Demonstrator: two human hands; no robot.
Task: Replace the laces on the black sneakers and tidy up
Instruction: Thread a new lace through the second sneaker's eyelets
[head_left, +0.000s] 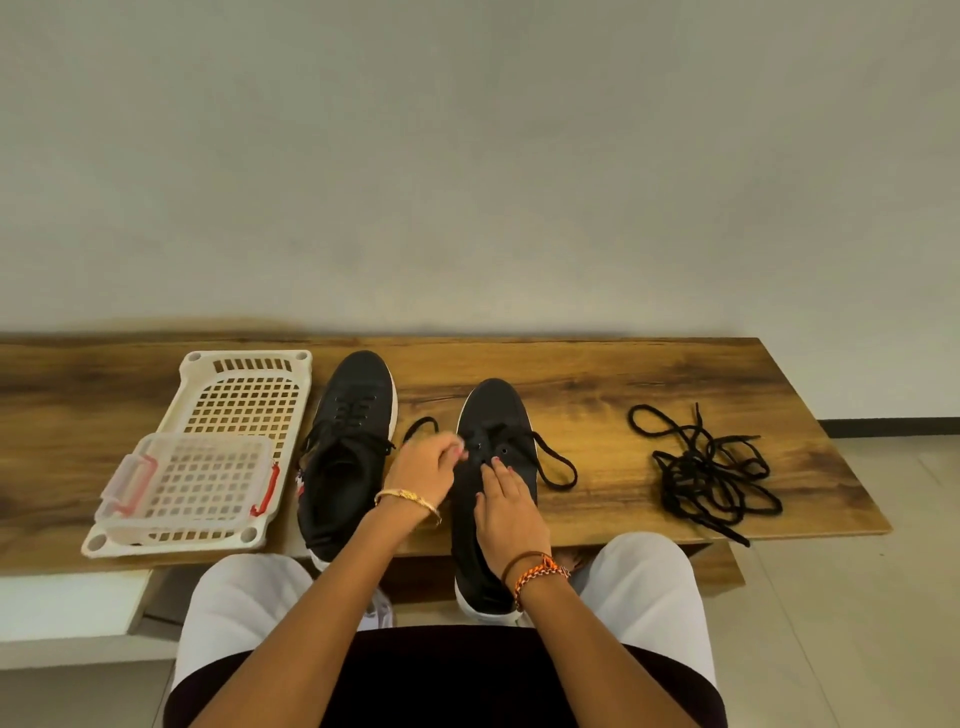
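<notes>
Right sneaker (488, 519) near centre: our right hand (511, 512) presses flat on its tongue, left hand (428, 470) pinches the lace (556, 465) at the eyelets — limp, light cord, so we grip near the tip. Spare laces (711, 470) lie tangled far right.

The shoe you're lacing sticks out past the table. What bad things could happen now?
1. The right sneaker has its heel hanging over the table edge; a hard tug could drop it, though the right hand rests on it.
2. The left hand pinches the lace near the eyelets; a loose end might slip back out.
3. The spare laces lie tangled by the edge, one end hanging off. They might slide down.
</notes>
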